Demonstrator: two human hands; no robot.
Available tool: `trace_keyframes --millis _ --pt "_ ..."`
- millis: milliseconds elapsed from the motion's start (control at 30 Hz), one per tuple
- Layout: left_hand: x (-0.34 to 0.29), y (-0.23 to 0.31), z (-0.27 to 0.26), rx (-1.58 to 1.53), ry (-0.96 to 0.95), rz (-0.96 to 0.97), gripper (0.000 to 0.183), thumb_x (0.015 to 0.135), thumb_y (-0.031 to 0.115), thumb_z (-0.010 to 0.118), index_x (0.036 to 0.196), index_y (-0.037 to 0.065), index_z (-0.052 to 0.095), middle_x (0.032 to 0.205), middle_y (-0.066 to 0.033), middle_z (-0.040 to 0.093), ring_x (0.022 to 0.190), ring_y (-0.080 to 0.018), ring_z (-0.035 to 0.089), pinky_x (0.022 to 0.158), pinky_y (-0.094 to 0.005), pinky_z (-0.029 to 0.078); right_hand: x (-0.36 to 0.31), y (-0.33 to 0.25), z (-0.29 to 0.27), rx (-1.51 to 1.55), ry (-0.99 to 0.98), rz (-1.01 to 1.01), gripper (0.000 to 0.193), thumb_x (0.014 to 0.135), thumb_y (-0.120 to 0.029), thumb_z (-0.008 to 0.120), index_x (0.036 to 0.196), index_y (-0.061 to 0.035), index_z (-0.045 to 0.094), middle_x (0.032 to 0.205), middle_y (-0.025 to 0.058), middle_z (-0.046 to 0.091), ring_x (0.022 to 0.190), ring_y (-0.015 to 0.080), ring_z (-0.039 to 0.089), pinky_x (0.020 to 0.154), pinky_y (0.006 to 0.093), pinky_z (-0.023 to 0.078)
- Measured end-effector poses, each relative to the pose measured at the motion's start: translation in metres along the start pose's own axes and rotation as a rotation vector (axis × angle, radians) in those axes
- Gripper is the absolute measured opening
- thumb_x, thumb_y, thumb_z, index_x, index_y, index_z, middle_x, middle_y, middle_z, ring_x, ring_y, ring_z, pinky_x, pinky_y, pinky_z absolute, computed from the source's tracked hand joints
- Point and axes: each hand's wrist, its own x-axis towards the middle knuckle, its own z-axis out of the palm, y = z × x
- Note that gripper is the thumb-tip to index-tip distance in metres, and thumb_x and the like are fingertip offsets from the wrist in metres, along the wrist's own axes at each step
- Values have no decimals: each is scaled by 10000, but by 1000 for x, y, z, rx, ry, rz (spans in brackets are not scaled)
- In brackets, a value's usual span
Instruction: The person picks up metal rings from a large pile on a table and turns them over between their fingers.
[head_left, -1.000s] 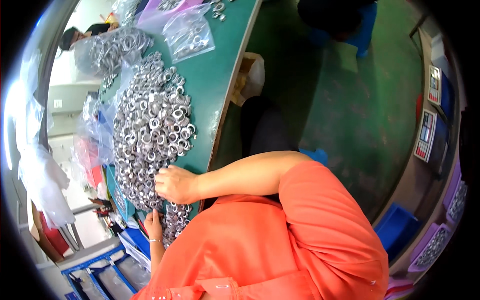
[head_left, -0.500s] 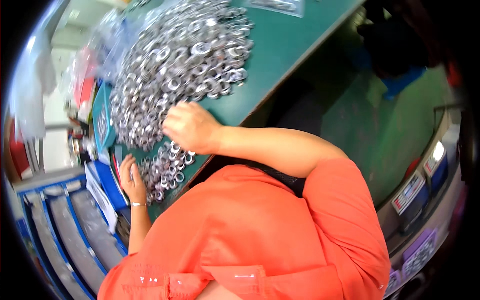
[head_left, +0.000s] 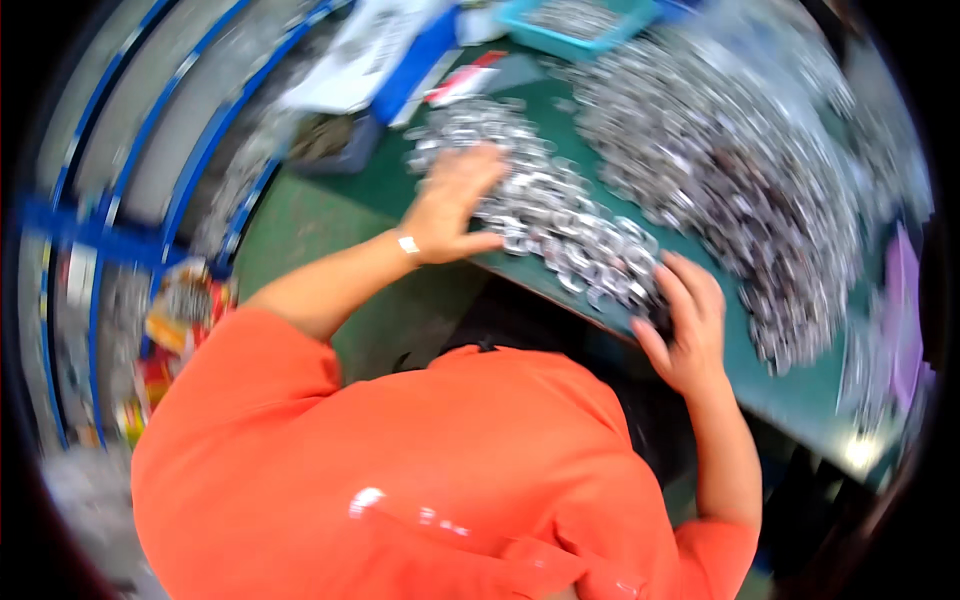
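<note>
A smaller pile of silvery metal rings [head_left: 570, 225] lies along the near edge of the green table. My left hand [head_left: 455, 195] rests at the left end of this pile, fingers stretched out and thumb apart. At its right end is my right hand [head_left: 688, 320], fingers curved and spread from the thumb, touching the outermost rings. Neither hand visibly grips a ring. Behind them spreads a much larger heap of similar metal rings [head_left: 720, 150], separated from the small pile by a strip of green tabletop [head_left: 615, 195]. Motion blurs the rings' details.
At the back stands a turquoise tray [head_left: 580, 35] holding small metal parts. Papers [head_left: 370, 50] and a grey bin [head_left: 345, 145] sit at the table's left end. Blue-framed shelving [head_left: 170, 190] rises on the left. A purple sheet or bin [head_left: 903, 310] is at far right.
The view has swung round to the left. My right hand has come off the large heap to the small pile's right end; my left hand stays at its left end, fingers spread.
</note>
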Motion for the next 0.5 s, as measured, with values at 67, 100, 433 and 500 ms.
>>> trace_keyframes --millis 67,100,433,500 --pt "-2 4 5 -42 41 31 912 761 533 741 1472 107 362 1538 -145 357 1442 -348 293 1158 -567 154 -6 4 2 25 -71 77 659 765 -293 748 1313 -16 511 1367 200 509 1239 398 476 1050 477 359" --pt "-6 5 8 -51 83 13 916 749 530 757 1469 119 367 1544 -129 356 1445 -333 293 1162 -572 150 -7 4 4 66 -75 117 665 787 -275 725 1340 0 477 1396 215 479 1255 395 459 1060 474 349" --pt "-9 -2 44 -82 644 -92 560 847 263 702 1319 86 458 1506 -151 402 1406 -339 366 1152 -605 165 -9 10 -7 -64 -290 -412 563 915 -257 614 1331 86 453 1366 279 463 1254 422 462 1064 508 360" --pt "-5 -5 47 -91 680 -75 499 852 265 695 1266 71 495 1471 -158 440 1391 -339 385 1152 -605 167 1 -1 -4 -20 -209 -443 498 902 -329 677 1254 0 552 1279 225 565 1142 385 562 1024 528 390"
